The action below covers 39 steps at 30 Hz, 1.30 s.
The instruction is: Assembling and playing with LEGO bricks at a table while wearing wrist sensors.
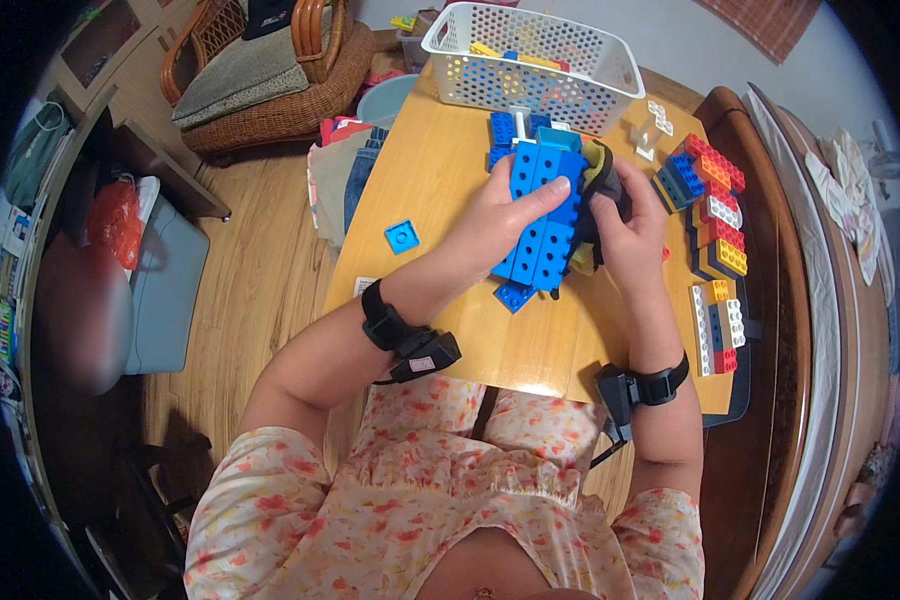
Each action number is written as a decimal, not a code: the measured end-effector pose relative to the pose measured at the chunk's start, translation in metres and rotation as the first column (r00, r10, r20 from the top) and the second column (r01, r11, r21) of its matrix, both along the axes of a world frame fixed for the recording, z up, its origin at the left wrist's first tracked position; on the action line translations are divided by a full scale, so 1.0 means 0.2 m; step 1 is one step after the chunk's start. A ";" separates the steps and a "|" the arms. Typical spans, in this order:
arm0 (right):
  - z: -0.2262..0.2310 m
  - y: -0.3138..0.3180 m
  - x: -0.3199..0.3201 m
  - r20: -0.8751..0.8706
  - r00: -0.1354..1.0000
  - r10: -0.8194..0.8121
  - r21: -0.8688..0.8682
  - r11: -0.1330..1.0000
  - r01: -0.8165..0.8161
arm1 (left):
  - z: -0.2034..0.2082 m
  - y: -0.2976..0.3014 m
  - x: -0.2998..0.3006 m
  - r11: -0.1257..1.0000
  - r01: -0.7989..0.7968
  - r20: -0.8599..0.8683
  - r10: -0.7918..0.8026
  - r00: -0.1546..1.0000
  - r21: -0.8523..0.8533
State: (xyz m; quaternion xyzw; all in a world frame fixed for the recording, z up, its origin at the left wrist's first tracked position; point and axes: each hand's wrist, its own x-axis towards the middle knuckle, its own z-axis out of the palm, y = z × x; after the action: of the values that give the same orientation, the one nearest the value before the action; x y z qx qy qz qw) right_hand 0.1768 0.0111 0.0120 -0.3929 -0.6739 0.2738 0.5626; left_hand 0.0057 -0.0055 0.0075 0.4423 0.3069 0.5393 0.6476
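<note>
A long block of blue building bricks (538, 225) is held above the table, its rows of holes facing me. My left hand (505, 212) is closed around its left side, thumb across the front. A black and yellow-green cloth (598, 172) is bunched against the block's right side. Curled around that cloth is my right hand (625, 225), its fingertips partly hidden. Below the block lies a small blue brick (513, 295). More blue bricks (501, 130) are just behind the block. To the left, a single square blue piece (402, 237) rests on the wood.
A white perforated basket (530, 88) with bricks inside stands at the table's (450, 345) far edge. Along the right edge are coloured brick stacks (718, 225), more bricks (718, 325) and white pieces (658, 120). A wicker chair (270, 100) and a grey-blue bin (170, 290) are to the left.
</note>
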 end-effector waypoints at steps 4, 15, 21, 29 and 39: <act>0.04 -0.02 -0.02 -0.045 0.999 0.008 0.010 1.000 -0.007 | -0.01 0.00 0.00 0.999 0.014 0.018 -0.015 1.000 0.040; 0.04 -0.02 -0.01 -0.043 0.999 0.009 -0.005 1.000 -0.009 | -0.01 0.01 0.00 0.996 0.078 0.050 -0.080 0.996 0.047; 0.03 -0.02 0.00 0.003 0.999 -0.042 -0.019 0.999 0.042 | -0.02 0.01 -0.02 0.988 0.145 0.254 -0.125 0.959 -0.060; 0.06 -0.01 -0.02 0.231 0.965 -0.125 0.332 0.942 0.042 | -0.02 0.03 -0.02 0.999 -0.029 -0.051 0.030 0.998 0.026; 0.06 -0.02 -0.02 0.304 0.941 -0.148 0.301 0.952 0.053 | -0.05 0.02 0.02 0.987 -0.109 -0.104 0.122 0.987 0.115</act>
State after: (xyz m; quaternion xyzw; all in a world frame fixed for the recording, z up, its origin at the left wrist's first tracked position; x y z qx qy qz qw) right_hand 0.1732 0.0068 0.0247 -0.3806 -0.7683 0.0753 0.5091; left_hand 0.0096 -0.0012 -0.0019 0.4875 0.3378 0.5664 0.5722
